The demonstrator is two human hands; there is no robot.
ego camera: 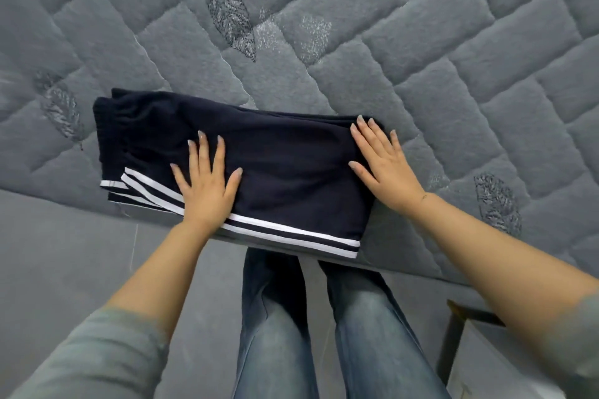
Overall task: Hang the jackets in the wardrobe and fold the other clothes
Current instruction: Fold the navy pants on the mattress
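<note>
lying folded at the near edge of the bed (421, 42), the dark trousers (291, 172) run long from left to right, with the flat, released left hand (207, 181) mid-cloth and the flat right hand (385, 165) on the right end, likely the nearer grip for the next fold.

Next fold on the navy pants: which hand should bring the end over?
Probably the right hand: it lies flat at the free right end of the folded navy pants. The left hand presses mid-garment, well placed to anchor.
</note>
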